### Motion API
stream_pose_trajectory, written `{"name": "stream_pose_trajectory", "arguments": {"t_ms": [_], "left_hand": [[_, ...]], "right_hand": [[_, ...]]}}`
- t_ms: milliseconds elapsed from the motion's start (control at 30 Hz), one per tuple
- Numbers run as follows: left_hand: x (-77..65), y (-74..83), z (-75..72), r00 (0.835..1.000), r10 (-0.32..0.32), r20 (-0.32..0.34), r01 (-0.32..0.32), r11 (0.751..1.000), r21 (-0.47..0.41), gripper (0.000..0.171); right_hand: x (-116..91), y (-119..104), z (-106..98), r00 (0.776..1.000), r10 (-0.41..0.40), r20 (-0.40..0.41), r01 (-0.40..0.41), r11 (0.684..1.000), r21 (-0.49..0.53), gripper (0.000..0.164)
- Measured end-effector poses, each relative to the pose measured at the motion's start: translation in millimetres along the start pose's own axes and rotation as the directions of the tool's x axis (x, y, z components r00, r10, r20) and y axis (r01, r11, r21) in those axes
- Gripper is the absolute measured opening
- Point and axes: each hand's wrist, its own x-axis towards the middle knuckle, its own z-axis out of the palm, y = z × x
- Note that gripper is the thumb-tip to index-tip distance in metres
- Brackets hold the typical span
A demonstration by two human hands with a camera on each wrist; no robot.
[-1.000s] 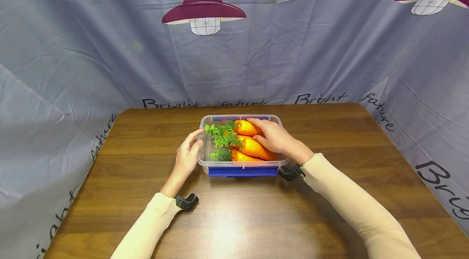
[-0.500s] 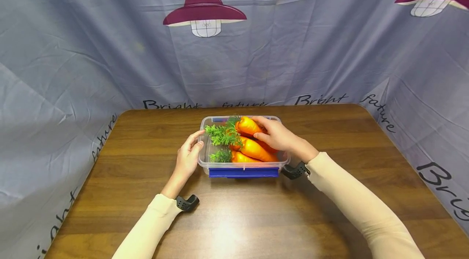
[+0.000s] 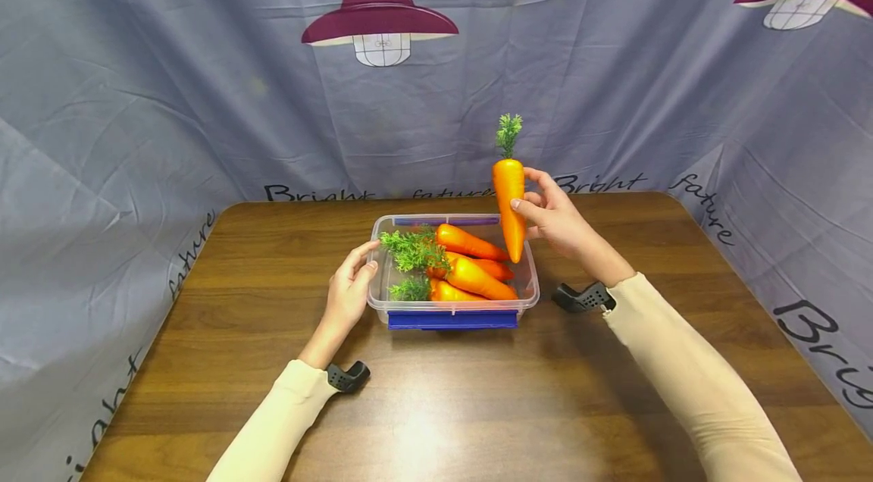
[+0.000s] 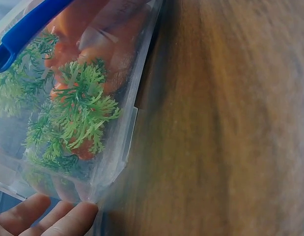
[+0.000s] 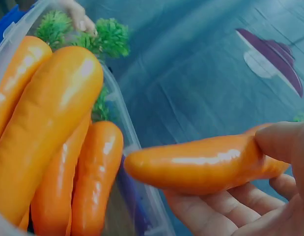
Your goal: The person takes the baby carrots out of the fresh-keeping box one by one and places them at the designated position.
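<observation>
My right hand (image 3: 561,223) holds an orange carrot (image 3: 508,183) above the right end of a clear plastic box, thumb on the near side and fingers behind. The carrot hangs almost upright, its green leafy top (image 3: 508,133) uppermost and its tip pointing down. In the right wrist view the carrot (image 5: 191,164) lies across the fingers. Several more carrots (image 3: 474,277) lie in the box (image 3: 450,305), their green leaves (image 3: 412,251) toward its left end. At that end my left hand (image 3: 349,289) rests against the wall, its fingertips (image 4: 80,216) touching the outside.
The box stands on a brown wooden table (image 3: 436,391) and has blue side clips (image 3: 452,320). Grey-blue cloth (image 3: 477,103) printed with lamps and lettering hangs behind and at both sides of the table.
My right hand has lifted one carrot out of the box, up and to the right, turning it upright. My left hand stays at the box's left end.
</observation>
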Motion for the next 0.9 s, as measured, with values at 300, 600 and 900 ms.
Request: {"name": "stream_pose_trajectory", "arguments": {"t_ms": [300, 600, 900], "left_hand": [[-0.4, -1.3, -0.1, 1.000, -0.002, -0.005, 0.002, 1.000, 0.001, 0.039], [2.7, -3.6, -2.3, 1.000, 0.001, -0.010, -0.001, 1.000, 0.000, 0.038], [2.0, -3.2, -0.2, 1.000, -0.007, -0.007, 0.007, 1.000, -0.004, 0.038]], "right_hand": [[-17, 23, -36, 0.997, 0.076, -0.021, -0.070, 0.973, 0.220, 0.064], [-30, 62, -65, 0.985, 0.159, -0.066, -0.151, 0.983, 0.102, 0.075], [-30, 98, -64, 0.966, 0.245, -0.079, -0.249, 0.967, -0.057, 0.086]]}}
